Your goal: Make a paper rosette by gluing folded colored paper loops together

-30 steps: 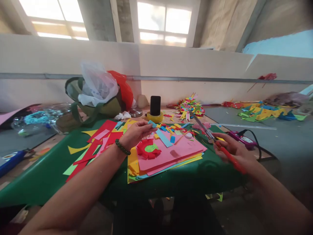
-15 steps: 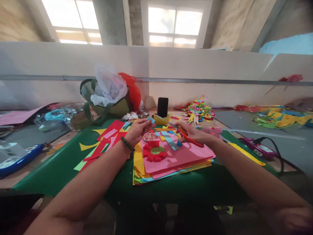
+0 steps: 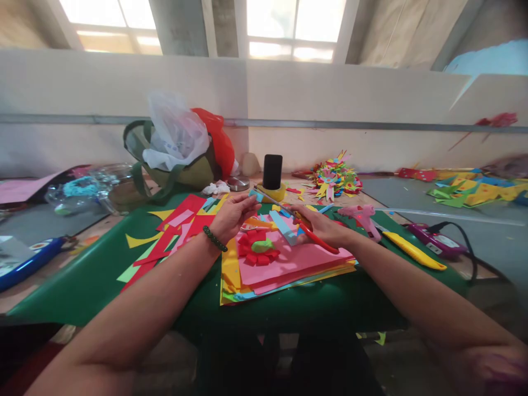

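Observation:
My left hand (image 3: 237,215) pinches a small blue piece of paper (image 3: 256,195) between thumb and fingertips. In my right hand (image 3: 315,224) is a pair of scissors with red handles (image 3: 324,242); their blades point toward the blue piece. A blue paper strip (image 3: 283,227) lies below the blades, close to my right fingers. Under both hands rests a stack of coloured sheets with pink paper (image 3: 284,267) on top. On it sits a red paper flower (image 3: 248,254) with a green centre (image 3: 263,245).
Red, pink and yellow strips (image 3: 153,257) lie on the green mat (image 3: 82,275) at left. A pink glue gun (image 3: 360,215) and a yellow utility knife (image 3: 412,250) are at right. Behind stand a phone (image 3: 273,171), a bag (image 3: 185,176) and a paper-flower bunch (image 3: 335,179).
My view has tilted down slightly, so the scene sits higher in the picture. The hands keep nearly the same pose, the left on the blue piece and the right on the scissors.

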Action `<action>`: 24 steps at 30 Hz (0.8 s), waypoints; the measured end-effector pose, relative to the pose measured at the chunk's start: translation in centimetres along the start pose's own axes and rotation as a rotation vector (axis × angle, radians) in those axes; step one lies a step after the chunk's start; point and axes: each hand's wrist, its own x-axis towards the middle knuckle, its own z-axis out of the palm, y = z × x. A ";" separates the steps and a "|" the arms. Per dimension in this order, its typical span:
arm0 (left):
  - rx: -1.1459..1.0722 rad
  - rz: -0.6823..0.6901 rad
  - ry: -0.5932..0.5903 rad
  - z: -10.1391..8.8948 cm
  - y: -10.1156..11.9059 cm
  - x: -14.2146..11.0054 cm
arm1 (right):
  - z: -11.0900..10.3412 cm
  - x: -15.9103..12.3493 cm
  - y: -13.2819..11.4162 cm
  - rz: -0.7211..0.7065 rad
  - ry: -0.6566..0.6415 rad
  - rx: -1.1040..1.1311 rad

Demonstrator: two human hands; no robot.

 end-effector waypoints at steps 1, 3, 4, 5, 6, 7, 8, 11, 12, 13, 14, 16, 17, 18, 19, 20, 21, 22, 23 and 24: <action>0.004 0.003 -0.002 0.0 -0.1 0.1 | 0.1 0.0 0.0 0.002 0.002 -0.021; 0.019 0.004 -0.015 -0.1 -0.2 0.2 | 0.3 0.0 0.0 0.000 0.013 -0.048; 0.026 0.002 -0.020 -0.2 -0.3 0.2 | 0.4 0.0 0.0 -0.004 0.022 -0.064; 0.033 0.002 -0.023 -0.2 -0.4 0.2 | 0.4 -0.1 0.0 -0.007 0.030 -0.083; 0.039 0.002 -0.026 -0.2 -0.5 0.2 | 0.4 -0.1 -0.1 -0.011 0.037 -0.105; 0.045 0.003 -0.028 -0.2 -0.5 0.2 | 0.3 -0.1 -0.1 -0.016 0.042 -0.127; 0.049 0.003 -0.032 -0.2 -0.6 0.2 | 0.3 -0.1 -0.2 -0.022 0.047 -0.149; 0.058 -0.008 -0.036 0.0 -0.5 0.0 | 0.2 -0.2 -0.6 -0.026 0.060 -0.195; 0.058 -0.015 -0.031 0.0 -0.4 -0.1 | 0.2 -0.2 -0.7 -0.022 0.063 -0.206; 0.058 -0.023 -0.024 0.1 -0.4 -0.1 | 0.2 -0.3 -0.8 -0.017 0.063 -0.212; 0.058 -0.031 -0.013 0.1 -0.3 -0.2 | 0.2 -0.3 -0.8 -0.012 0.061 -0.213; 0.062 -0.041 -0.004 0.2 -0.3 -0.2 | 0.2 -0.3 -1.0 -0.007 0.060 -0.211; 0.065 -0.040 -0.006 0.1 -0.4 -0.1 | 0.2 -0.4 -1.1 -0.008 0.061 -0.213; 0.069 -0.036 -0.011 0.0 -0.5 -0.1 | 0.2 -0.4 -1.1 -0.009 0.062 -0.219; 0.071 -0.030 -0.019 0.0 -0.6 0.0 | 0.2 -0.4 -1.2 -0.010 0.064 -0.229; 0.073 -0.023 -0.025 -0.1 -0.6 0.1 | 0.2 -0.4 -1.2 -0.009 0.066 -0.243; 0.076 -0.017 -0.030 -0.2 -0.7 0.1 | 0.2 -0.4 -1.3 -0.005 0.068 -0.258; 0.077 -0.012 -0.033 -0.2 -0.7 0.1 | 0.2 -0.4 -1.3 0.001 0.068 -0.272; 0.078 -0.010 -0.034 -0.2 -0.8 0.1 | 0.2 -0.5 -1.4 0.007 0.068 -0.282; 0.077 -0.010 -0.032 -0.1 -0.7 0.1 | 0.2 -0.5 -1.5 0.010 0.068 -0.290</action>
